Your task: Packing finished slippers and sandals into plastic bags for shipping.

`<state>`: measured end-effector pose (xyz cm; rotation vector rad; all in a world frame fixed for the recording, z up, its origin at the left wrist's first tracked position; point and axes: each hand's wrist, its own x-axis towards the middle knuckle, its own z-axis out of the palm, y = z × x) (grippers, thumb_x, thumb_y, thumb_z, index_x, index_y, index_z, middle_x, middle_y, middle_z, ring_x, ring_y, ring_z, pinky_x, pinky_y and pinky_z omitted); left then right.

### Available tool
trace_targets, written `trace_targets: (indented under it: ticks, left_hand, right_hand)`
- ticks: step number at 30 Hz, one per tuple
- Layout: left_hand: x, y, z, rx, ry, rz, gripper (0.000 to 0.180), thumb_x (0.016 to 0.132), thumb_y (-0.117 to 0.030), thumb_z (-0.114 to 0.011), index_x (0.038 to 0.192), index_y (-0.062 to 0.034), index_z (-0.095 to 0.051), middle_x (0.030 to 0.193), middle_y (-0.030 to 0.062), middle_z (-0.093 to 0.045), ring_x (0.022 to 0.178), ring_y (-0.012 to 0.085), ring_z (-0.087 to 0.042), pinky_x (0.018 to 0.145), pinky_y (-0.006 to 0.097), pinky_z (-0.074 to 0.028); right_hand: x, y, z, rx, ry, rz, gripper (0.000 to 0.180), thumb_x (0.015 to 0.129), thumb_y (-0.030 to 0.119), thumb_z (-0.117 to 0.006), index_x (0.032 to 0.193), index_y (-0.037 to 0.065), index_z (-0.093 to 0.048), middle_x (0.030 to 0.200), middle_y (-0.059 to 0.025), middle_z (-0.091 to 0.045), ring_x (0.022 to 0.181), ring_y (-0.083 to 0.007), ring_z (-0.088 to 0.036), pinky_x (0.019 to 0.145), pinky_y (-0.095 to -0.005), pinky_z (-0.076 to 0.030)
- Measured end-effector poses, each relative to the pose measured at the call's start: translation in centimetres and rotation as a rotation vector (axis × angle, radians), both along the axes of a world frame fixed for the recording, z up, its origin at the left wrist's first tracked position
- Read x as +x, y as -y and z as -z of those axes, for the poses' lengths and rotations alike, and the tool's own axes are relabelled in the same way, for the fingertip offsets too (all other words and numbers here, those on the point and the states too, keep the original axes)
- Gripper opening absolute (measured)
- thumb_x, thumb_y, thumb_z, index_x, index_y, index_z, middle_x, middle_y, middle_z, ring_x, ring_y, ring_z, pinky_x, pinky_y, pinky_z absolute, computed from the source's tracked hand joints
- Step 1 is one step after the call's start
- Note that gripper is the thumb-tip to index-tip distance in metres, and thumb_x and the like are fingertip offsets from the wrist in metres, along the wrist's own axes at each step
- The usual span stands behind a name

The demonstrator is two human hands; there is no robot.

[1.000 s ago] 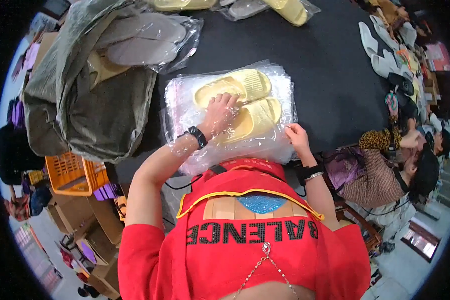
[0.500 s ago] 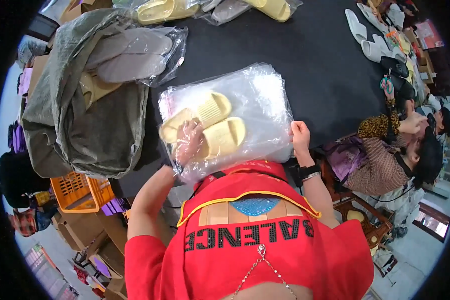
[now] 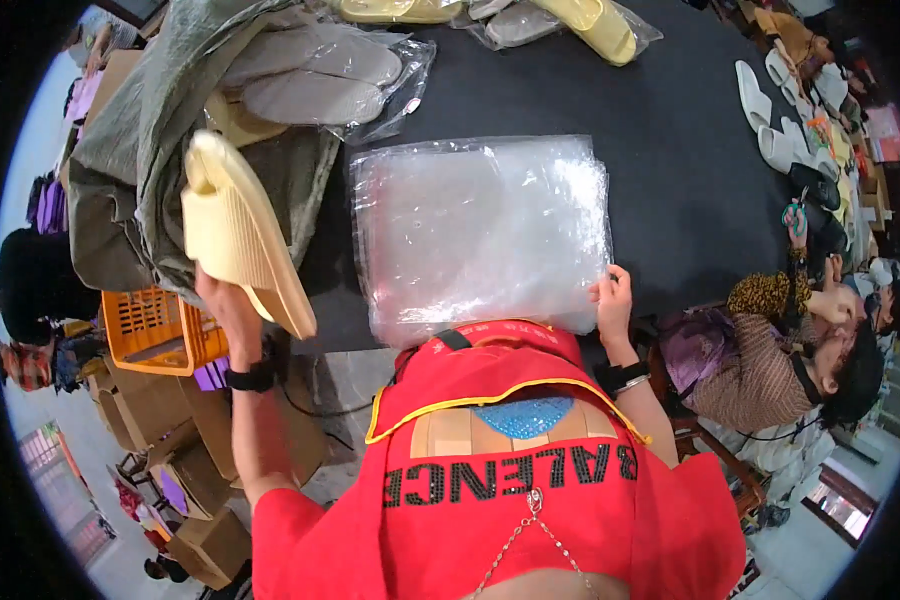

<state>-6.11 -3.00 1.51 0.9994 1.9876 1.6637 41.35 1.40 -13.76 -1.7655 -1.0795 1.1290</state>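
Observation:
My left hand (image 3: 228,310) grips a pale yellow slipper (image 3: 232,225) with a ribbed strap, raised and tilted at the mouth of the grey-green sack (image 3: 120,215). Whether a second slipper is pressed behind it, I cannot tell. In front of me, a stack of clear plastic bags (image 3: 480,240) lies flat on the black table (image 3: 680,160). At the stack's right edge, the fingers of my right hand (image 3: 612,295) are curled in a pinch on the bags. Grey slippers (image 3: 320,90) in clear plastic lie over the sack's opening, with a yellow slipper (image 3: 242,120) beneath.
Bagged yellow slippers (image 3: 595,25) lie along the far edge. White slippers (image 3: 755,95) and black items line the table's right side. An orange basket (image 3: 150,335) stands below the sack. A co-worker (image 3: 770,370) sits at the right, near teal-handled scissors (image 3: 794,215).
My left hand has moved from the bag stack leftward to the sack, carrying yellow slipper footwear off the stack. My right hand stays at the stack's right edge. The view has shifted slightly.

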Motion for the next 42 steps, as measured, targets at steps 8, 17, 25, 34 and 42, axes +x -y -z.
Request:
trace_targets:
  ticks: [8, 17, 25, 34, 42]
  left_hand:
    - [14.2, -11.0, -0.8, 0.227, -0.428, 0.587, 0.032, 0.071, 0.000, -0.053, 0.103, -0.0007, -0.054, 0.096, 0.0190, -0.059, 0.086, 0.0357, -0.058, 0.072, 0.038, -0.047]
    - [26.5, -14.4, 16.1, -0.302, -1.010, 1.030, 0.023, 0.073, -0.011, -0.053, 0.095, -0.0060, -0.052, 0.092, 0.0123, -0.055, 0.081, 0.0280, -0.059, 0.070, 0.040, -0.045]
    - [13.1, -20.0, 12.4, -0.472, -0.933, 0.510, 0.017, 0.077, -0.009, -0.050, 0.093, -0.0046, -0.053, 0.095, 0.0132, -0.055, 0.076, 0.0352, -0.059, 0.065, 0.047, -0.046]
    - [15.9, -8.6, 14.4, -0.458, -0.854, 0.949, 0.021, 0.070, -0.008, -0.054, 0.091, -0.0034, -0.050, 0.088, 0.0138, -0.052, 0.069, 0.0334, -0.057, 0.063, 0.045, -0.046]
    - [8.1, -9.2, 12.1, -0.444, -0.835, 0.541, 0.012, 0.071, -0.003, -0.053, 0.082, -0.0037, -0.050, 0.086, 0.0142, -0.052, 0.069, 0.0363, -0.056, 0.060, 0.045, -0.045]
  right_hand:
    - [-0.5, 2.0, 1.5, 0.070, 0.323, -0.212, 0.032, 0.082, 0.014, -0.053, 0.114, 0.008, -0.049, 0.071, -0.0109, -0.061, 0.064, -0.0213, -0.059, 0.060, -0.0336, -0.045]
    - [-0.4, 2.3, 2.8, 0.121, 0.441, -0.245, 0.016, 0.084, 0.021, -0.054, 0.090, 0.007, -0.059, 0.072, -0.0152, -0.061, 0.067, -0.0337, -0.059, 0.059, -0.0397, -0.045]
    - [-1.0, 2.1, 1.0, 0.007, 0.766, -0.378, 0.019, 0.080, 0.023, -0.057, 0.096, 0.012, -0.059, 0.102, -0.0113, -0.059, 0.098, -0.0288, -0.053, 0.077, -0.0426, -0.041]
    - [-4.2, 0.0, 2.8, 0.368, 0.893, -0.898, 0.089, 0.065, 0.062, -0.060, 0.130, 0.006, -0.039, 0.139, -0.0157, -0.029, 0.132, -0.0325, -0.018, 0.105, -0.0527, -0.009]
    - [-3.9, -1.9, 2.5, 0.191, 0.710, -0.936, 0.086, 0.071, 0.058, -0.057, 0.136, 0.009, -0.030, 0.142, -0.0133, -0.024, 0.132, -0.0300, -0.019, 0.105, -0.0512, -0.009]
